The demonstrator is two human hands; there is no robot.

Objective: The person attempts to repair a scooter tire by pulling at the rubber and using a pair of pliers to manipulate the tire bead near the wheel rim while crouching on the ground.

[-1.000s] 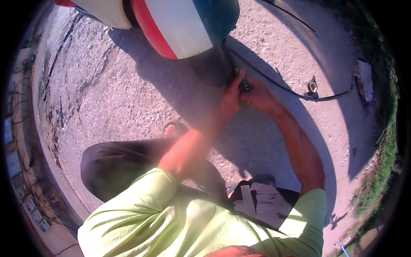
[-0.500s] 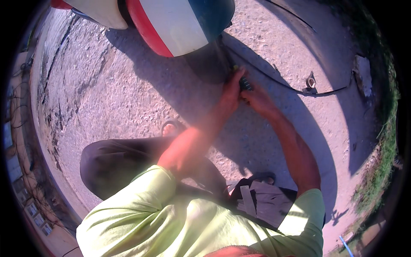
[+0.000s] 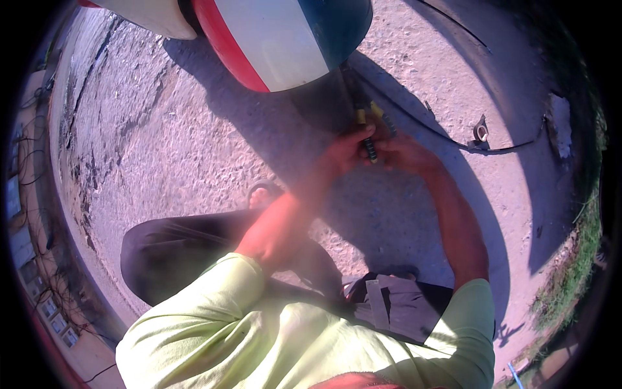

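Observation:
My left hand (image 3: 350, 148) is closed around a dark ribbed handle with yellow ends (image 3: 370, 150), its thumb on top. Close beside it, my right hand (image 3: 407, 153) has its fingers curled at the same spot. A second dark ribbed piece with a yellow tip (image 3: 378, 111) rises from the right hand. Whether the two pieces belong to one tool cannot be made out. Both hands are below the rounded red, white and dark blue body (image 3: 272, 42) of what looks like a vehicle, near the dark shaded part (image 3: 324, 104) under it.
A black cable (image 3: 414, 120) curves across the rough pavement (image 3: 214, 142) to the right. By it stands a small roll of tape (image 3: 481, 131). A pale stone slab (image 3: 560, 126) lies by the grass (image 3: 570, 253). My bent knee (image 3: 155, 253) is at the left.
Both hands have come slightly nearer to me, and the right has shifted right. More of the dark and yellow pieces shows between them. The view has shifted a little.

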